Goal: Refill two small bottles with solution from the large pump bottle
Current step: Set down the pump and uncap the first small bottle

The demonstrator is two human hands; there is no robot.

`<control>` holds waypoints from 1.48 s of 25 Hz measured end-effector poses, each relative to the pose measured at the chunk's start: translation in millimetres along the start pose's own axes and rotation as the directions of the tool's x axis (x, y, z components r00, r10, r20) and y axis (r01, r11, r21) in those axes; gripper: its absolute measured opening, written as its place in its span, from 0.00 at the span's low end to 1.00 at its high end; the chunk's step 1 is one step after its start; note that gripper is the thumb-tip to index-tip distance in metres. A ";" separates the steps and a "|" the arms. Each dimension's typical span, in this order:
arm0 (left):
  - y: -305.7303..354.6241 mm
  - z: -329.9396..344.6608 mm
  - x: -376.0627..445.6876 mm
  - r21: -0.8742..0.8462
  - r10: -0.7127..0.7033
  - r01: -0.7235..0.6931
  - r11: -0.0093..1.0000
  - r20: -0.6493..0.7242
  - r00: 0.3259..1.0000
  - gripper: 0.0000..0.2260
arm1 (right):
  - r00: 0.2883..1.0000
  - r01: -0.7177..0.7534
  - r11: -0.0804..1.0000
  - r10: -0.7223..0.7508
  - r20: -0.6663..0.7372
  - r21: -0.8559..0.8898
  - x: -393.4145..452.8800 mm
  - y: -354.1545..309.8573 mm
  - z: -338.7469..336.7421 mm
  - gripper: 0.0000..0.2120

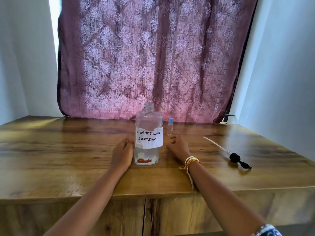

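Note:
A large clear bottle [148,133] with a paper label reading "contact lens solution" stands upright mid-table, its threaded neck uncapped. My left hand [122,154] rests on the table just left of the bottle, fingers loosely curled and holding nothing. My right hand [178,146] lies to the bottle's right, also loosely curled and empty. A small clear bottle with a blue cap [170,126] stands behind on the right. A second small bottle is mostly hidden behind the large one; only a sliver of blue shows. The black pump head with its long white tube [228,153] lies on the table at right.
The wooden table [68,150] ends at a front edge near me. A patterned purple curtain [153,57] hangs behind it, and white walls close in on both sides.

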State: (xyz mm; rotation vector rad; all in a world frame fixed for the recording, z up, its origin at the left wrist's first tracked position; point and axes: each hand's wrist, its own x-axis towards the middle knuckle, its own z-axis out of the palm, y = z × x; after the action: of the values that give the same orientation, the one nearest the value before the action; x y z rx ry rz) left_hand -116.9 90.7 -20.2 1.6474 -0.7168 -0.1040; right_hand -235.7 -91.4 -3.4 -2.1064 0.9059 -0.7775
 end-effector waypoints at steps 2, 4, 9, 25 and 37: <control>-3.9 -0.4 0.4 0.003 0.015 -0.015 1.000 0.058 0.998 0.17 | 0.999 -0.027 0.999 0.027 -0.033 -0.016 21.2 2.0 4.3 0.16; -3.3 -0.9 0.2 0.025 0.031 -0.033 0.999 0.067 0.997 0.20 | 0.997 -0.019 0.999 0.016 -0.075 -0.037 41.8 3.5 9.1 0.15; -1.4 1.4 -0.1 0.111 0.045 -0.053 0.992 0.066 0.997 0.20 | 0.992 -0.026 0.999 0.022 -0.123 -0.025 89.1 4.1 20.4 0.20; 3.1 -2.6 -5.0 0.265 0.051 -0.065 0.962 0.061 0.997 0.22 | 0.992 0.050 0.998 -0.054 -0.115 -0.036 -1.6 4.3 -3.1 0.14; 31.1 1.2 -114.1 0.299 0.323 -0.319 0.899 0.039 0.946 0.04 | 0.978 0.173 0.975 -0.186 -0.089 -0.140 -110.5 9.9 -33.3 0.09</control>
State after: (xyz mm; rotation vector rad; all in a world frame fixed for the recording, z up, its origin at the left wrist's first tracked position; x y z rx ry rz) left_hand -221.0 146.1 -28.7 1.7905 -1.0255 0.2652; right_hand -327.2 -22.2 -19.0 -2.3066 0.8480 -0.9480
